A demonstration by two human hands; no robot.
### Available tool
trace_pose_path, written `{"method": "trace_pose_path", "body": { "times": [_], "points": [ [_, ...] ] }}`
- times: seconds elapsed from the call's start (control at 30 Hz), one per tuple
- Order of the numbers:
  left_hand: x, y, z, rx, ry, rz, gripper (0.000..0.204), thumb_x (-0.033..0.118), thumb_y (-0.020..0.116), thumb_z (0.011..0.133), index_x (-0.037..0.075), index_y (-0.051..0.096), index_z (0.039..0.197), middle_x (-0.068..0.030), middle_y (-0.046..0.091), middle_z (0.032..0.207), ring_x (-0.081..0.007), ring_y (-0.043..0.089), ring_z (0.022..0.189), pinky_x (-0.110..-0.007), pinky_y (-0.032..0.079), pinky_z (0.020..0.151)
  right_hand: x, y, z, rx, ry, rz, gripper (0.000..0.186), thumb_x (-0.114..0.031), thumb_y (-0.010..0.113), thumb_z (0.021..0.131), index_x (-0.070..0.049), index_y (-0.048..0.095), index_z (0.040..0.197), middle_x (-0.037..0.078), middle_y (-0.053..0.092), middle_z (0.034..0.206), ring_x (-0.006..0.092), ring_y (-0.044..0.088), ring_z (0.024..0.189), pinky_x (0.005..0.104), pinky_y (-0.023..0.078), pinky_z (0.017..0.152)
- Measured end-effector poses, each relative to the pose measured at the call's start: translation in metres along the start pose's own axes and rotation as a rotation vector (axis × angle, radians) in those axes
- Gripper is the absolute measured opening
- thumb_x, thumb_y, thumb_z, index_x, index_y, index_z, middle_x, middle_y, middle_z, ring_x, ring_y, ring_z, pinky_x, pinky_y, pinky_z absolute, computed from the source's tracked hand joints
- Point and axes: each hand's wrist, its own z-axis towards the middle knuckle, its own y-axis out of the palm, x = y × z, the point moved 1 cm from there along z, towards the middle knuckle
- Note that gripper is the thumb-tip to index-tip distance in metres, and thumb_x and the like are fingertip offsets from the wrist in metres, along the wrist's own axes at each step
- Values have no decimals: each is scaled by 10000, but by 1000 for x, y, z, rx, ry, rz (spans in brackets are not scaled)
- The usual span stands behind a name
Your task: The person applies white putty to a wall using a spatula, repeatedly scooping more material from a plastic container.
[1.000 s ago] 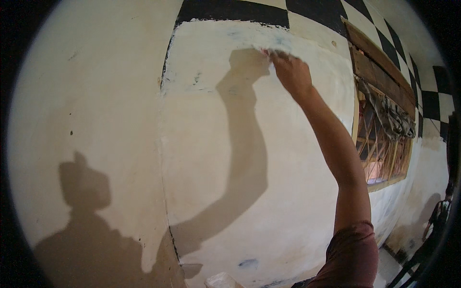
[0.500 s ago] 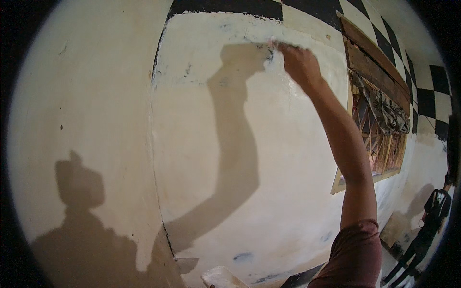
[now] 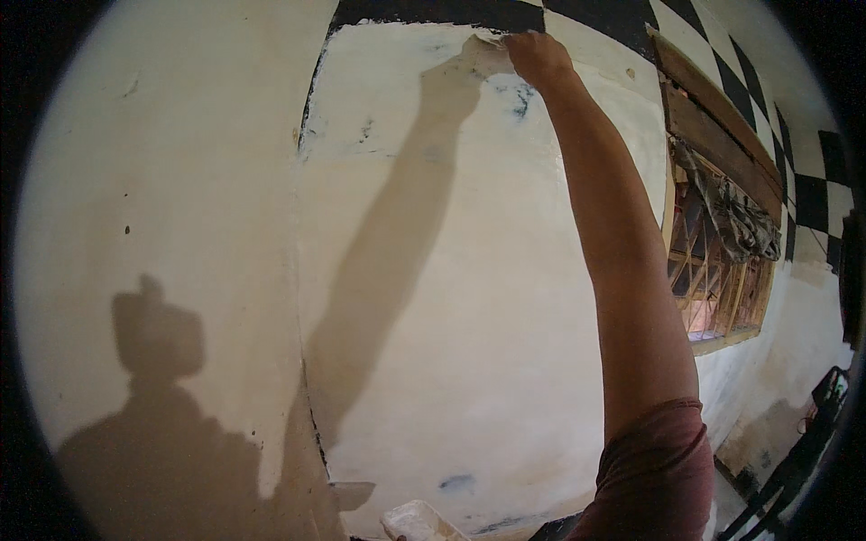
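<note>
My right hand (image 3: 539,59) reaches high up the wall, its fingers closed on what looks like a putty knife (image 3: 492,39). Only a thin pale edge of it shows beside the fingers; the handle is hidden in the grip. The blade lies against the whitish filled wall patch (image 3: 451,298), just under a black painted band (image 3: 442,11). Dark smudges (image 3: 521,97) show through the filler below the hand. At the lower edge stands out a whitish, smeared tub (image 3: 419,521), cut off by the picture. My left hand is out of view.
A window with a wooden frame (image 3: 726,344), boards and a bunched cloth (image 3: 744,234) is to the right. Black and white checks (image 3: 812,200) run along the upper wall. Another person in dark clothes (image 3: 794,460) stands at the far right. My shadow (image 3: 171,442) falls on the wall.
My right hand has moved up to the black band, and the arm is straighter. The view has shifted slightly, and the other person appears nearer the right rim.
</note>
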Motion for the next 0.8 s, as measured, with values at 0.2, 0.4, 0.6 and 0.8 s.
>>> {"method": "trace_pose_path", "body": {
  "times": [0.2,0.4,0.6,0.8],
  "points": [
    [-25,17,87,-41,132,-32,254,271,547,891,56,683,897,14,467,695,-97,440,614,-267,378,545,-47,-10,-95,-92,-213,105,220,-76,534,843,-98,652,1027,99,684,957,303,682,804,410,570,688],
    [-34,36,119,-59,180,-63,234,241,546,883,51,682,903,-1,487,730,-104,459,648,-269,390,569,0,-39,-87,59,-83,79,355,-21,511,830,-147,633,1138,110,673,1039,312,679,827,407,569,703],
    [-40,49,135,-68,218,-87,216,210,545,876,46,681,909,-15,508,765,-111,479,682,-272,401,593,47,-1,-26,73,9,-37,293,-81,527,874,-143,627,1143,133,673,1020,319,667,913,415,567,760],
    [-45,61,141,-80,245,-127,200,179,544,869,41,680,915,-30,528,800,-118,498,716,-274,413,617,33,11,-48,-66,-20,-74,209,-146,524,900,-145,645,1070,133,671,999,315,673,888,415,565,774]
  ]
}}
